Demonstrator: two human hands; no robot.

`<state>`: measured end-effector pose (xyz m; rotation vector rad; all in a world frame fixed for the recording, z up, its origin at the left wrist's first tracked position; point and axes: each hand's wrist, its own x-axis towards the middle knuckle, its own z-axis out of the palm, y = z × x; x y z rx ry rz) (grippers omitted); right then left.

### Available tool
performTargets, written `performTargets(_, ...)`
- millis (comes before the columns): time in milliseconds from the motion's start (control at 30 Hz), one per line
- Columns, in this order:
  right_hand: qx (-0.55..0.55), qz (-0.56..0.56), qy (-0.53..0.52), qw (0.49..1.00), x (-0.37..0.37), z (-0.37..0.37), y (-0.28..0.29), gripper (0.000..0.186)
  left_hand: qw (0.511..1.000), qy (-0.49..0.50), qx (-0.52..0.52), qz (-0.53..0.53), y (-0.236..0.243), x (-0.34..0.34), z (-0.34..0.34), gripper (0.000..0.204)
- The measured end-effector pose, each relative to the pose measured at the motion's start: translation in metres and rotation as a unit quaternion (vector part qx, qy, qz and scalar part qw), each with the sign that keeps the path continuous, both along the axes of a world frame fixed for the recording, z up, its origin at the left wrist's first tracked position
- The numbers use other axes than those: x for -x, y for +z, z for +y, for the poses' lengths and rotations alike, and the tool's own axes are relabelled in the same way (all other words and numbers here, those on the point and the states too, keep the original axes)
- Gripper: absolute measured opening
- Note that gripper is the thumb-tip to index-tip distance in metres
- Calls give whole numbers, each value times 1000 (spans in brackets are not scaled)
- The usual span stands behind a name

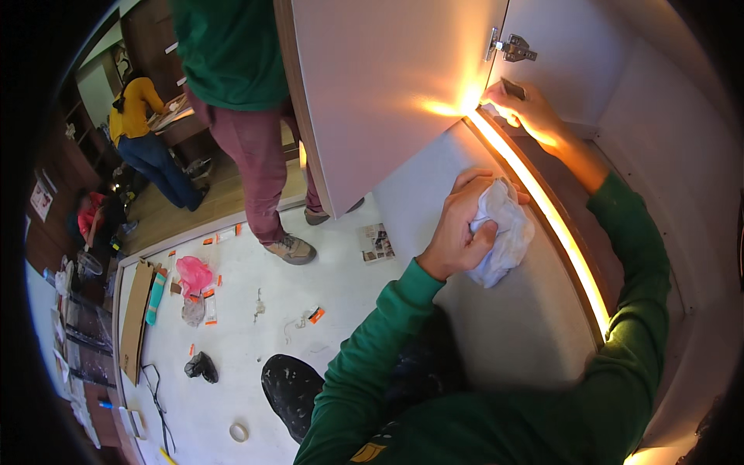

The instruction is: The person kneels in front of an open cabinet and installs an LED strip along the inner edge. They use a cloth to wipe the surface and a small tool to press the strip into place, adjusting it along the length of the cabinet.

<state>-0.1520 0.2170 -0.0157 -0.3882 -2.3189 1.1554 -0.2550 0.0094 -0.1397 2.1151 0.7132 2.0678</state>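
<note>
In my left hand (463,225) is a crumpled white cloth (504,240), with the fingers closed round it, just left of a glowing light strip (546,198) along the curved cabinet edge. My right hand (531,116) reaches inside the cabinet to the strip's far end, near the hinge side of the door. Its fingers pinch a small, dark, flat piece (512,89) whose kind I cannot make out. Close above that hand, a metal hinge (513,48) joins the standing white door (387,85) to the cabinet.
Beyond the door stands a person in maroon trousers (248,170); others work at far left. On the white floor lie a pink plastic bag (194,275), cardboard strips (136,318), a tape roll (239,432), a black crumpled bag (201,367), a printed sheet (376,242) and orange scraps.
</note>
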Motion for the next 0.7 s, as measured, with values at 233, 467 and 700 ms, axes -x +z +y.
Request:
performTargets(233,-136,-29,-50,989,-7,-17,27,27,1000,-5,20,9,0,3,2,41)
performTargets(467,-35,-53,-199,978,6,26,-4,25,1000,-5,11,14,2,2,3,43)
performTargets(700,-49,-17,-183,982,27,53,-27,22,1000,-7,12,-1,2,0,2,39)
